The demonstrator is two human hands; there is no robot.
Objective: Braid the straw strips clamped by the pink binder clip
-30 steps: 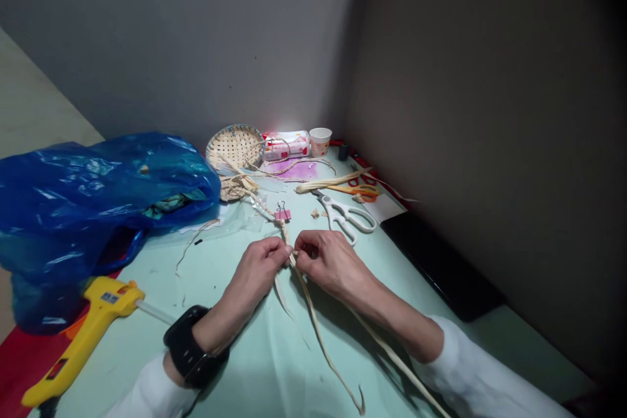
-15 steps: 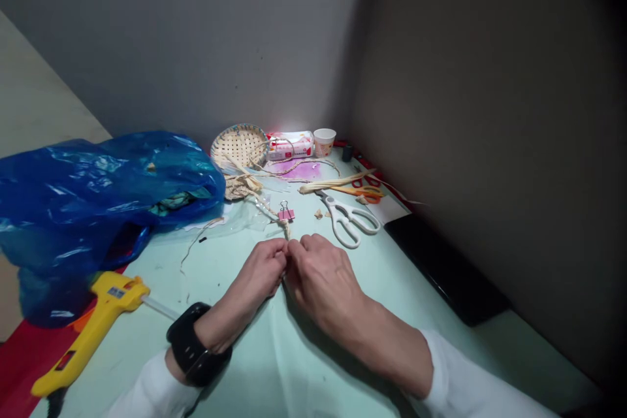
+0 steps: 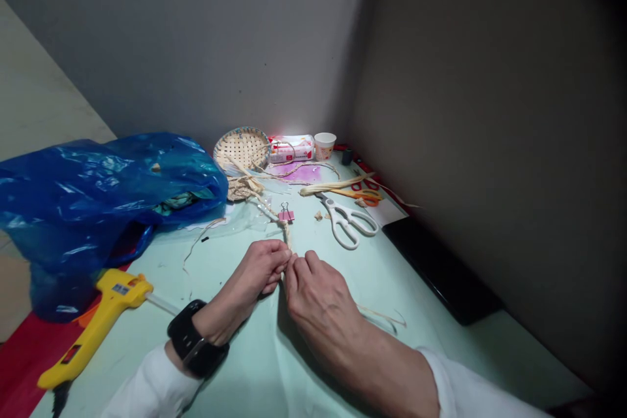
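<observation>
A pale straw-coloured braid (image 3: pixel 287 232) runs toward me from a pink binder clip (image 3: pixel 286 215) on the table. At the near end of the braid, my left hand (image 3: pixel 267 264) is closed in a pinch on it, a black watch on that wrist. Right beside it, my right hand (image 3: pixel 316 284) has its fingers bent and pressed together on the same fibre, fingertips touching the left ones. Most of the fibre between them is hidden by the fingers. A thin loose strand (image 3: pixel 385 317) sticks out past the right wrist.
White-handled scissors (image 3: pixel 345 225) lie ahead on the right, beside a raffia bundle (image 3: pixel 336 185) and orange scissors (image 3: pixel 367 194). A black flat object (image 3: pixel 441 274) lies further right. On the left are a blue plastic bag (image 3: pixel 112 189) and yellow glue gun (image 3: pixel 95 326). Behind stand a woven basket (image 3: pixel 242 147) and paper cup (image 3: pixel 324 145).
My right hand has shifted slightly down toward me, baring more of the braid below the clip. A loose strand now shows beyond my right wrist. The view has tilted slightly.
</observation>
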